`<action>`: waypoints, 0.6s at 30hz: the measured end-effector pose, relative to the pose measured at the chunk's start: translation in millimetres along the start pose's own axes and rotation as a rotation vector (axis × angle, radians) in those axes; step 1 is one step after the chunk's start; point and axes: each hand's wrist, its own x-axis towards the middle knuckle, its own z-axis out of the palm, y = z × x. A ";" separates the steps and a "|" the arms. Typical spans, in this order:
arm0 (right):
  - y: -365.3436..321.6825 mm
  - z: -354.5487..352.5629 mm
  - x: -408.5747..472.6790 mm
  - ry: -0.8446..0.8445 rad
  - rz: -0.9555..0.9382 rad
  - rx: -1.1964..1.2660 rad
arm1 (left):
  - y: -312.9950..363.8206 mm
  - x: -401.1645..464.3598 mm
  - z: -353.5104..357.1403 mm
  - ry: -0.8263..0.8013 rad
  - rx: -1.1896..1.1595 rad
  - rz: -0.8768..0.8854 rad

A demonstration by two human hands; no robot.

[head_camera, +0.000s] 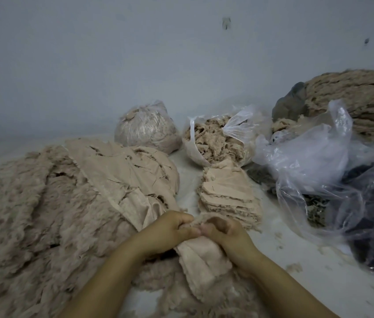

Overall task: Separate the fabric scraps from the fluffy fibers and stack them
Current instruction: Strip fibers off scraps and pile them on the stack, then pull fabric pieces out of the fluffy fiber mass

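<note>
Left hand (170, 228) and right hand (225, 235) both pinch one beige fabric scrap (202, 260) at 6 o'clock, apparently to peel fluff off; scrap stack (229, 198) at 1 o'clock, fluffy fibers (32, 214) at 9.

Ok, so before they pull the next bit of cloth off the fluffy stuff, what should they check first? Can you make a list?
1. Both hands on the piece: left hand and right hand pinch the fabric scrap. Ok.
2. Grip at the edge where fluff meets cloth: fingertips hide it. Cannot tell.
3. Scrap free of other pieces: its lower end lies on the fluffy pile. Cannot tell.
4. Stack ready: the neat stack of scraps sits just beyond the right hand, top uncovered. Ok.
5. Path to the stack: bare surface between, nothing in the way. Ok.
</note>
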 end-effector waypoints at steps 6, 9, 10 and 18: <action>5.3 -0.5 1.2 0.220 -0.032 0.037 | -4.8 -10.1 -16.6 -0.012 0.018 -0.099; 7.5 -0.7 0.7 0.211 0.036 0.141 | -3.5 -13.8 -18.0 -0.016 -0.025 -0.082; 5.6 -0.5 -0.6 0.169 0.064 0.155 | -2.4 -13.1 -17.3 -0.008 -0.013 -0.083; 2.5 6.1 -5.7 0.169 0.005 -0.051 | -0.9 -17.7 -14.8 -0.055 0.151 -0.107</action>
